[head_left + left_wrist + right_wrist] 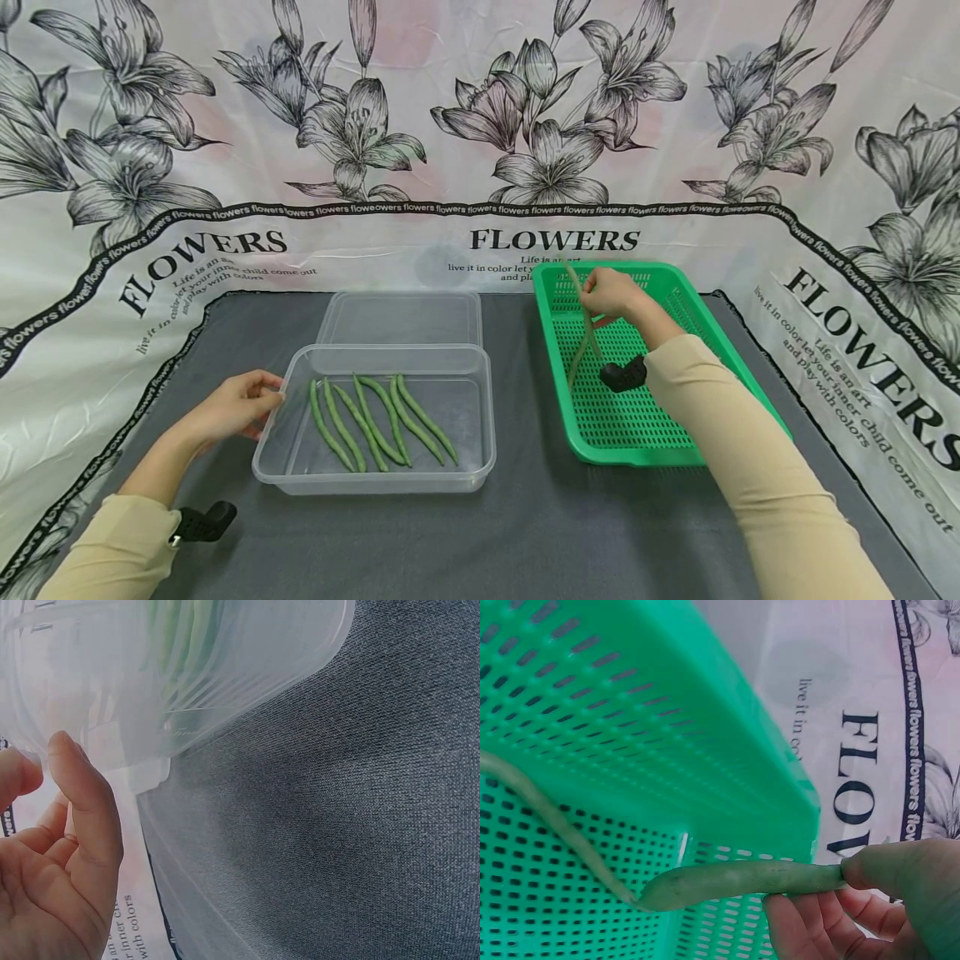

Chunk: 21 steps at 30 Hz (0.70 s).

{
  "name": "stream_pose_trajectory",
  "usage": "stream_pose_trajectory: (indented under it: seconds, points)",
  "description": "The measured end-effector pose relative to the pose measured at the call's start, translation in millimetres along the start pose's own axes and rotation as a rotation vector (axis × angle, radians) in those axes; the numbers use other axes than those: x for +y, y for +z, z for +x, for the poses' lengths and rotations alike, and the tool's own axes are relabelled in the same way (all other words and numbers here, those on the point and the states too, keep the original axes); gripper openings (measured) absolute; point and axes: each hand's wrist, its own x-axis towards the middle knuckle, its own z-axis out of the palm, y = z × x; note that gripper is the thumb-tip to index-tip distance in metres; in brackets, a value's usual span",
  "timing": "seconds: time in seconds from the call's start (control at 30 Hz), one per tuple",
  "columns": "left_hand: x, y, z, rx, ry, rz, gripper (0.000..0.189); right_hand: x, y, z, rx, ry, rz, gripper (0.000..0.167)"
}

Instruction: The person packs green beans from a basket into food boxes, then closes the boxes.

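Observation:
My right hand [611,293] is over the green basket [738,392], pinching one end of a green bean [735,883] between thumb and fingers. Another green bean [562,825] lies in the basket, its tip by the held bean's lower end. On the left, a clear plastic box [375,485] holds several green beans [367,425] laid side by side, slightly slanted. My left hand [238,406] is at the box's left side, thumb and index finger pinching its rim. In the left wrist view, the left hand's [71,847] other fingers curl below the rim.
Behind the box lies its clear lid [401,318], flat on the dark grey cloth [517,533]. A white sheet printed with flowers and lettering [420,150] hangs at the back and spreads along both sides. Black wrist straps [206,522] are on both wrists.

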Motion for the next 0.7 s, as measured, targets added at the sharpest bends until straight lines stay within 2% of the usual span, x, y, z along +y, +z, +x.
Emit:
stream_pose_trajectory:
  seconds: [0.33,0.7]
  points:
    - [1.0,0.1,-0.4,0.000,-0.003,-0.001,0.046,-19.9,2.6,0.7,-0.001,-0.026,-0.006,0.021]
    - [0.6,0.4,-0.6,0.001,-0.002,0.004,0.047,-41.3,23.5,2.9,-0.006,-0.099,-0.068,0.020]
